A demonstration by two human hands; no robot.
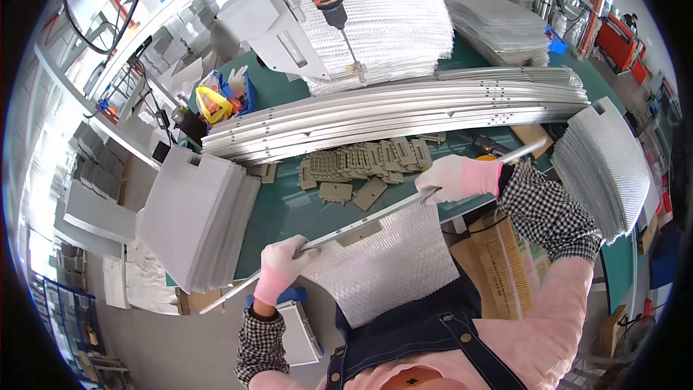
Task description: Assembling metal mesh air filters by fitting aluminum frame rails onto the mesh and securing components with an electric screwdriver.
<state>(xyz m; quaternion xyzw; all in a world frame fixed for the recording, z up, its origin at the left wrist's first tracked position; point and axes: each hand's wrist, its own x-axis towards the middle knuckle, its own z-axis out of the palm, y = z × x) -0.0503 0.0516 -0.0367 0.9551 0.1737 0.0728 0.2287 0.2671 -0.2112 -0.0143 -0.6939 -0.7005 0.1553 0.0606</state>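
Note:
A long, thin silver metal rail [364, 228] runs aslant in front of me, its right end higher and farther off. Against it sits a silver mesh sheet [393, 267] with a notch in its upper edge, hanging over my apron. Closed on the rail by the sheet's left corner is my left hand [284, 263], in a white glove with a pink cuff. My right hand [455, 179], gloved alike, grips the rail by the sheet's right corner. Beyond the rail, beige plastic pieces [361, 162] lie heaped on the green table [278, 209].
A bundle of metal rails [404, 112] crosses the table. Mesh stacks stand left [195, 217], right [606, 166] and at the back [382, 22]. A power screwdriver [325, 0] hangs bit-down above the table. A blue bin [249, 94] sits back left; a cardboard box [498, 267] is below right.

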